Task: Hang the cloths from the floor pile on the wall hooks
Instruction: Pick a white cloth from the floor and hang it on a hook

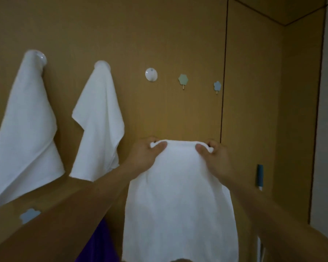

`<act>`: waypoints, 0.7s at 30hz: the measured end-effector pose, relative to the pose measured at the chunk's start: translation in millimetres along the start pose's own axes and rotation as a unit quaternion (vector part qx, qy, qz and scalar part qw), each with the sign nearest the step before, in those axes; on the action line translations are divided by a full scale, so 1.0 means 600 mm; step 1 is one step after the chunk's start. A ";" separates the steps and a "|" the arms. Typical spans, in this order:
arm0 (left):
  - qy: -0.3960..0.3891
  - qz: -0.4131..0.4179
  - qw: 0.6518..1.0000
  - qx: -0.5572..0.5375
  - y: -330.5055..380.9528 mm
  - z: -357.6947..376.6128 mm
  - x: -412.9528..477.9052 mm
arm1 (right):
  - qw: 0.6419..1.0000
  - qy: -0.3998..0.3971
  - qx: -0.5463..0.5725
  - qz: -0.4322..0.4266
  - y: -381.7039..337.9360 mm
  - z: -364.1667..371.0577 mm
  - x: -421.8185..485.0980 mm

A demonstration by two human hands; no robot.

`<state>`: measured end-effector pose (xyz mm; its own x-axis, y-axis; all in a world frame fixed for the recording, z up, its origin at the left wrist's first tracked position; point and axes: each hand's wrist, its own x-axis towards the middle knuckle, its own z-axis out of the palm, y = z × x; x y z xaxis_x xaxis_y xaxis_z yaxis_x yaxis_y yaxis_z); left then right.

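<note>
I hold a white cloth (180,195) up in front of the brown wall, its top edge stretched between both hands. My left hand (146,154) pinches the left end of that edge and my right hand (216,157) pinches the right end. The cloth hangs straight down below them. Above it on the wall is a bare round white hook (151,74). Right of that are a green flower hook (183,80) and a blue flower hook (217,86), both bare. Two white cloths, one (25,129) at far left and one (98,121) beside it, hang from hooks.
A blue flower hook (29,215) sits low on the wall at the left, and a purple cloth (100,244) shows under my left forearm. A dark vertical seam (223,72) splits the wall panels. A teal handle-like object (260,175) is fixed at the right.
</note>
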<state>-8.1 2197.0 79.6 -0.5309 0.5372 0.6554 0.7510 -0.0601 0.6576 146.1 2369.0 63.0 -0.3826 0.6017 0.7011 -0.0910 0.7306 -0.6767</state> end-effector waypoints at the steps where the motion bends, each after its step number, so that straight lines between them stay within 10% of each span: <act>1: 0.019 -0.005 1.000 0.002 0.001 -0.001 0.016 | 1.000 0.005 0.003 -0.006 -0.001 0.010 0.020; 21: 0.387 0.117 0.900 0.165 0.114 -0.125 0.446 | 0.976 0.128 0.107 -0.138 -0.198 0.182 0.487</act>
<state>-128.1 2273.7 327.8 -0.3613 -0.2123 0.9080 0.8857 0.2264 0.4054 -55.5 2423.1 323.7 -0.0766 0.4724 0.8780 -0.3579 0.8089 -0.4664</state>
